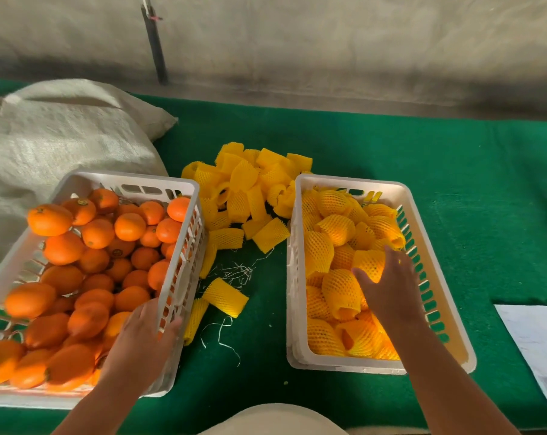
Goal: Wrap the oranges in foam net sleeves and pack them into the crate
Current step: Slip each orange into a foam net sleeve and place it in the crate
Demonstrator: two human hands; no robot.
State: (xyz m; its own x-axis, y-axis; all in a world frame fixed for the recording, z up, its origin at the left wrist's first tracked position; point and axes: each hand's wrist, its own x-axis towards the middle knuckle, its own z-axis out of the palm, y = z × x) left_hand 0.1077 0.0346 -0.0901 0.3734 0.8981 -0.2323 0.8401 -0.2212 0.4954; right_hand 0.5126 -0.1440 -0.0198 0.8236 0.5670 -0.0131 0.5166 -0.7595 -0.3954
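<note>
Under the left hand (143,337), whose fingers are curling over the near right rim of the left crate (184,277), bare oranges (77,277) are lying piled. Beneath the right hand (391,287), spread with relaxed fingers, a sleeved orange (371,262) is sitting among others in the right crate (297,309). Between and beyond both hands, loose foam net sleeves (244,189) are lying heaped on the green cloth (454,167).
</note>
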